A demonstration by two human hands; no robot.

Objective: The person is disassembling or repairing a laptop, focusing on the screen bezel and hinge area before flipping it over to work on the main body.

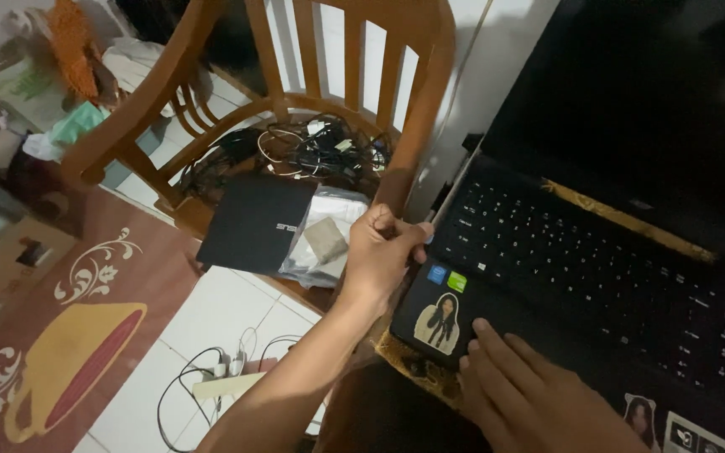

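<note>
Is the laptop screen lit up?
No, the laptop screen is dark while the right hand rests on its palm rest.

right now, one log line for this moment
left hand pinching thin rod at laptop left edge | right hand resting on palm rest

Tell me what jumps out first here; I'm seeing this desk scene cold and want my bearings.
The open black laptop fills the right side, its screen dark and stickers on its palm rest. The left hand grips its near left corner by the cable plugged in there, while the right hand rests flat on the palm rest. To the left stands a wooden chair, its seat heaped with tangled cables and a flat black box.
</note>
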